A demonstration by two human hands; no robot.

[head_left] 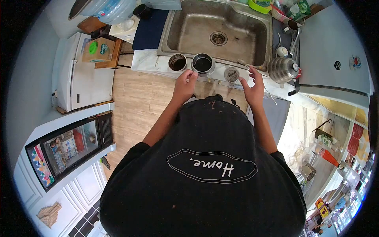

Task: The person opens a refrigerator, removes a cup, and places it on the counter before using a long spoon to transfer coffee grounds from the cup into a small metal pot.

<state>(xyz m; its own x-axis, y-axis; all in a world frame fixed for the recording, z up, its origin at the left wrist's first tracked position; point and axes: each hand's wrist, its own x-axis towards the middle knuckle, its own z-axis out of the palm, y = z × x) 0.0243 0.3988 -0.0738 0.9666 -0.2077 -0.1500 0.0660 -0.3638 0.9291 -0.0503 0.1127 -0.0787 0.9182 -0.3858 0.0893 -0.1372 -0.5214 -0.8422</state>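
My left hand [184,85] is closed at the near left side of a metal cup [212,68] with dark contents, thumb and fingertips at its wall. A second cup [172,63], its inside smeared dark brown, stands just left of it. In my right hand [254,89] a long spoon with a twisted handle [270,94] runs behind the fingers, its bowl end pointing toward the sink. The thumb is held apart, close to a small round container [231,74] with greyish contents. How the fingers grip the spoon is partly hidden.
A steel sink [189,29] lies beyond the counter's front edge. On its right stand a ridged metal kettle [282,70] and a small white cup [282,51]. A dark mat [150,29] and a black cup [142,12] are on the left.
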